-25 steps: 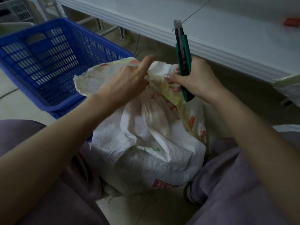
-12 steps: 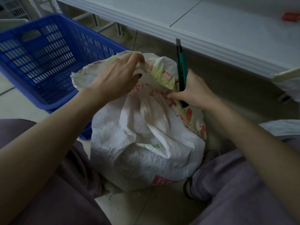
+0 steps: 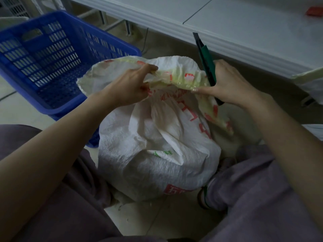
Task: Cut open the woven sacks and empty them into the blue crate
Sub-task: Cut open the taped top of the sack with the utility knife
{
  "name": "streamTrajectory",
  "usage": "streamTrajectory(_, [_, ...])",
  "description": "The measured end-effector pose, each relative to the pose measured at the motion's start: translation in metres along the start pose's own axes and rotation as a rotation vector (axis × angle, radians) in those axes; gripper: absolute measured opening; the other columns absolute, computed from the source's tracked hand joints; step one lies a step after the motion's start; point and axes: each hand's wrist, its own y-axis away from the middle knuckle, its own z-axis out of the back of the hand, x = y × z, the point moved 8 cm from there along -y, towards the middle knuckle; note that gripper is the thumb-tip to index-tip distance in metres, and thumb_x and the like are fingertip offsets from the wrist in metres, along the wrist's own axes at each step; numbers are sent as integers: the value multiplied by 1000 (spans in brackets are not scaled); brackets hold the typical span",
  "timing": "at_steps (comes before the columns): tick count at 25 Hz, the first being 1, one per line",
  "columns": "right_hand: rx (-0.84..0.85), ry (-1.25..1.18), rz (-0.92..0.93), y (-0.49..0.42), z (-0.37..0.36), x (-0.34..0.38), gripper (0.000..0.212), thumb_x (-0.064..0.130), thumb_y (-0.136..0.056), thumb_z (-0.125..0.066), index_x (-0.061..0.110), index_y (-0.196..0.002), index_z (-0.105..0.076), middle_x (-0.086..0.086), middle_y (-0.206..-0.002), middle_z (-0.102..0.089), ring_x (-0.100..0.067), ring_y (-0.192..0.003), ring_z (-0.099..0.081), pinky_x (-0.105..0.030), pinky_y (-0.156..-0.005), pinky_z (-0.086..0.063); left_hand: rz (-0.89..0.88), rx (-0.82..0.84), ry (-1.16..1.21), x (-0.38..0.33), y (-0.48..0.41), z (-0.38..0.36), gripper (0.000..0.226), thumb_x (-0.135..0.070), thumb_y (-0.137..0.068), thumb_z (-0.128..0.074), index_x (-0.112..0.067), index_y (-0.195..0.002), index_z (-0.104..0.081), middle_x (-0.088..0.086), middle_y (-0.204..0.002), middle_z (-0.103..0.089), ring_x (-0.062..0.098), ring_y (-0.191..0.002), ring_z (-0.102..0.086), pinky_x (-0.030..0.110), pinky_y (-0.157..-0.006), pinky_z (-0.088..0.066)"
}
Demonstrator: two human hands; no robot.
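Counts: 1 full white woven sack [image 3: 153,154] w/ red print, standing on the floor btwn the knees. 1 more sack [image 3: 312,84], only partly in view at the right edge, hanging off the white table [image 3: 244,28] edge. 1 blue crate [image 3: 43,67], back left on the floor. 1 green utility knife [image 3: 207,67]. 2 hands: left hand [image 3: 129,88], right hand [image 3: 227,84]. 1 small red item [image 3: 314,12] at the table's far right corner, too blurred to ID. 1 white basket [image 3: 15,7], top left corner.
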Motion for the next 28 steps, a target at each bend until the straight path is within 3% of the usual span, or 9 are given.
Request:
streamTrajectory(3, [-2, 49, 133, 17, 12, 25, 28, 40, -93, -53, 14, -103, -47, 0, -91, -48, -10, -71, -50, -16, -57, -34, -45, -23, -16, -1, -3, -2, 58, -8, -83, -64, -9, -136, -41, 10, -131, -53, 26, -105, -57, 18, -83, -33])
streamTrajectory(5, [100, 117, 179, 29, 5, 37, 21, 37, -94, -50, 16, -94, -46, 0, -76, -50, -12, -60, -51, -24, -50, -39, -62, -23, -22, -2, -5, -4, 58, -9, -83, -66, -9, -135, -42, 11, -130, -54, 26, -104, -58, 20, -83, -35])
streamTrajectory(8, [219, 254, 212, 35, -12, 40, 17, 35, -93, -52, 18, -94, -50, 2, -68, -48, -13, -57, -51, -27, -49, -39, -53, -19, -32, -3, -8, -7, 60, -11, -82, -67, -9, -136, -40, 10, -130, -54, 23, -103, -57, 20, -84, -36])
streamTrajectory(13, [134, 397, 222, 28, -13, 44, 29, 33, -92, -54, 12, -112, -58, 2, -73, -42, -18, -64, -46, -28, -54, -35, -121, 6, -74, -12, -9, -13, 59, -8, -79, -71, -6, -132, -44, 12, -126, -57, 24, -96, -59, 17, -80, -35])
streamTrajectory(16, [128, 485, 190, 25, -16, 52, 31, 31, -94, -52, 11, -117, -56, 1, -72, -38, -15, -59, -41, -26, -47, -30, -111, 30, -99, -14, -11, -15, 61, -8, -79, -70, -8, -133, -41, 10, -129, -54, 21, -97, -58, 17, -77, -37])
streamTrajectory(22, [304, 347, 58, 24, -31, 54, 32, 46, -97, -34, 17, -96, -46, 1, -71, -43, -13, -58, -42, -29, -48, -26, -83, 73, -193, -14, -7, -15, 68, -10, -81, -68, -17, -139, -34, 7, -134, -51, 25, -105, -57, 27, -78, -41])
streamTrajectory(25, [368, 245, 64, 28, -35, 55, 37, 42, -100, -30, 18, -122, -48, 1, -81, -49, -12, -63, -45, -30, -54, -31, -77, 75, -184, -13, -7, -14, 67, -11, -82, -68, -16, -140, -33, 8, -134, -51, 26, -106, -56, 24, -77, -37])
streamTrajectory(26, [372, 257, 97, 31, -35, 57, 44, 41, -100, -32, 21, -139, -40, 1, -85, -50, -11, -63, -45, -29, -54, -33, -74, 84, -181, -11, -8, -15, 68, -11, -82, -68, -15, -140, -33, 9, -134, -50, 26, -107, -56, 25, -78, -37])
streamTrajectory(28, [312, 316, 179, 37, -31, 61, 53, 41, -100, -38, 30, -149, -25, 3, -78, -48, -6, -58, -40, -23, -50, -31, -66, 110, -178, -9, -9, -20, 70, -11, -80, -70, -15, -139, -33, 10, -134, -50, 27, -111, -55, 30, -84, -42])
